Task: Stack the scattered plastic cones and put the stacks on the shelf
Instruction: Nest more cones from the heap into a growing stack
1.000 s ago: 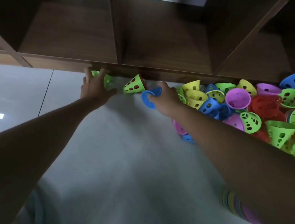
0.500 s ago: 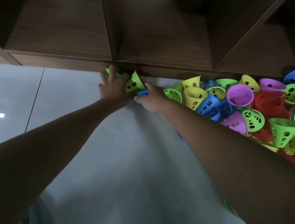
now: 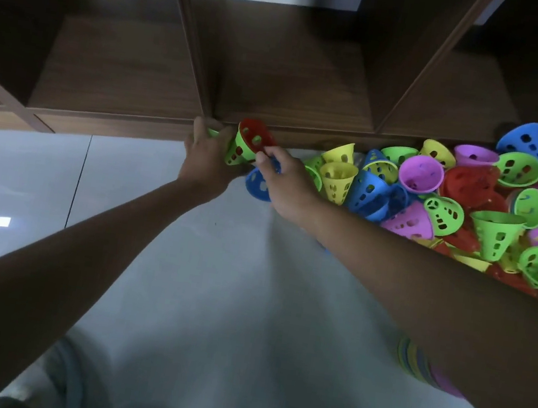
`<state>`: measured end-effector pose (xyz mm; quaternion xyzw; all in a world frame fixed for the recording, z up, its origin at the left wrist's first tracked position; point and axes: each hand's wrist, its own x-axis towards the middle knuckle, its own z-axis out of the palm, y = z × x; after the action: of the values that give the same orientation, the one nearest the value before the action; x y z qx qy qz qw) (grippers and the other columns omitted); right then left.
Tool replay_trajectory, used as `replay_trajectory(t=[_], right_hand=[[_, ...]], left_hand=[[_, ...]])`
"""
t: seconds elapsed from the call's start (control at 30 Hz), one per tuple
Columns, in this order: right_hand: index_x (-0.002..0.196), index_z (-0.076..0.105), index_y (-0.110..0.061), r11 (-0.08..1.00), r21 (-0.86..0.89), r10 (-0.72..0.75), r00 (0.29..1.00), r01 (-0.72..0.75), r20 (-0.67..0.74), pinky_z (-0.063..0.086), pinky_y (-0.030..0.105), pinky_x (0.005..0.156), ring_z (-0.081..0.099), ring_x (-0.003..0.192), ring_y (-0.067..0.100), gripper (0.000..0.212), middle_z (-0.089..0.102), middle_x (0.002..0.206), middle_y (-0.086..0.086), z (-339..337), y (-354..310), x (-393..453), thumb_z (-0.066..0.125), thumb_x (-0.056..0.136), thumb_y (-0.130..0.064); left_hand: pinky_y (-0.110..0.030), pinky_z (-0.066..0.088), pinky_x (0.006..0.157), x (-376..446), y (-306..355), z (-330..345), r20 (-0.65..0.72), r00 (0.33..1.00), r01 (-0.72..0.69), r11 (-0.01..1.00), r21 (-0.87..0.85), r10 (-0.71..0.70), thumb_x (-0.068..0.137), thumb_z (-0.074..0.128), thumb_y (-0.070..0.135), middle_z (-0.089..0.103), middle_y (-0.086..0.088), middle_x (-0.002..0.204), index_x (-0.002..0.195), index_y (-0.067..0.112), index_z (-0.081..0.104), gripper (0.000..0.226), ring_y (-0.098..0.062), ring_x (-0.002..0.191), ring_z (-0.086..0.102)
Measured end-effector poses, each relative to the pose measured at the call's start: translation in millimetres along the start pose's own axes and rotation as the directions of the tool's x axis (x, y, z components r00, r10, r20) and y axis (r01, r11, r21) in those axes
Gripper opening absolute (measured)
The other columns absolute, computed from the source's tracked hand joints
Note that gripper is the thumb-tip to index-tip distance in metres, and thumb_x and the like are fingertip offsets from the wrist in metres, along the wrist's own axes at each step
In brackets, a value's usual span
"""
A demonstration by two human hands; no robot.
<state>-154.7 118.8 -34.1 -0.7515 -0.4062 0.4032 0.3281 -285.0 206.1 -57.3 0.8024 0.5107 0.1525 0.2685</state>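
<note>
The task looks barely begun. Most cones still lie loose in a heap on the floor, spread along the foot of the shelf toward the right, in green, yellow, blue, purple and red, tipped every way and touching one another. The shelf bays in view hold no stacks at all. At the left end of the heap the left hand wraps its fingers round a green cone that has a red cone nested in its mouth, the pair lying tilted just below the shelf's front edge. The right hand reaches in beside it; its thumb and forefinger seem to pinch the red rim, and a blue cone sits under its palm, though whether the hand also holds that one I cannot tell. So one small stack of two is under way here. Near the right forearm, low in the frame, a longer stack of mixed colours lies on the floor, partly hidden by the arm, so one stack seems built but not shelved. Left to do, by my judgement: nearly all the stacking, and every placement on the shelf.
</note>
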Motion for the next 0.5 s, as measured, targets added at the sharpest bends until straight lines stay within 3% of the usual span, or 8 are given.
replay_trajectory(t=[0.1, 0.2, 0.3, 0.37, 0.5], right_hand=[[0.139, 0.055, -0.025, 0.998, 0.007, -0.069, 0.998, 0.069, -0.003, 0.045, 0.026, 0.092, 0.055, 0.118, 0.016, 0.038, 0.056, 0.134, 0.004, -36, -11, -25, 0.048, 0.104, -0.039], [0.135, 0.057, -0.031, 0.993, -0.028, -0.113, 0.993, 0.113, -0.014, 0.051, 0.043, 0.099, 0.054, 0.119, 0.016, 0.036, 0.057, 0.132, 0.003, -76, -17, -53, 0.054, 0.101, -0.041], [0.136, 0.055, -0.034, 0.991, -0.054, -0.124, 0.992, 0.125, 0.014, 0.050, 0.049, 0.102, 0.054, 0.124, 0.016, 0.037, 0.056, 0.134, 0.000, -113, -18, -87, 0.055, 0.100, -0.042], [0.140, 0.044, -0.038, 0.990, -0.059, -0.125, 0.992, 0.126, 0.022, 0.050, 0.051, 0.102, 0.056, 0.124, 0.017, 0.044, 0.056, 0.137, -0.002, -139, -18, -113, 0.056, 0.099, -0.044], [0.152, 0.009, -0.049, 1.000, -0.010, 0.009, 1.000, -0.009, 0.030, 0.051, 0.053, 0.102, 0.058, 0.128, 0.028, 0.083, 0.049, 0.148, 0.006, -189, -12, -160, 0.064, 0.091, -0.054]], left_hand=[[-0.048, 0.050, 0.102, -11, 23, -15, -0.004, 0.994, -0.106, 0.993, -0.051, 0.106, 0.077, 0.087, 0.034, 0.036, -0.012, 0.135, 0.121, 0.017, 0.063, 0.053, -0.034, 0.124, 0.041], [-0.045, 0.046, 0.103, -23, 55, -24, 0.006, 0.981, -0.194, 0.980, -0.035, 0.195, 0.077, 0.085, 0.040, 0.038, -0.013, 0.136, 0.122, 0.017, 0.064, 0.055, -0.036, 0.124, 0.040], [-0.046, 0.044, 0.104, -39, 90, -29, 0.016, 0.970, -0.241, 0.968, -0.069, 0.242, 0.075, 0.084, 0.047, 0.038, -0.013, 0.134, 0.121, 0.017, 0.066, 0.058, -0.036, 0.124, 0.039], [-0.052, 0.045, 0.104, -53, 116, -32, 0.040, 0.959, -0.275, 0.955, -0.112, 0.281, 0.073, 0.082, 0.054, 0.038, -0.013, 0.133, 0.121, 0.016, 0.066, 0.063, -0.035, 0.125, 0.039], [-0.051, 0.039, 0.110, -84, 167, -34, 0.145, 0.924, -0.335, 0.932, -0.142, 0.354, 0.069, 0.068, 0.063, 0.034, 0.002, 0.116, 0.115, 0.018, 0.064, 0.064, -0.020, 0.122, 0.034]])
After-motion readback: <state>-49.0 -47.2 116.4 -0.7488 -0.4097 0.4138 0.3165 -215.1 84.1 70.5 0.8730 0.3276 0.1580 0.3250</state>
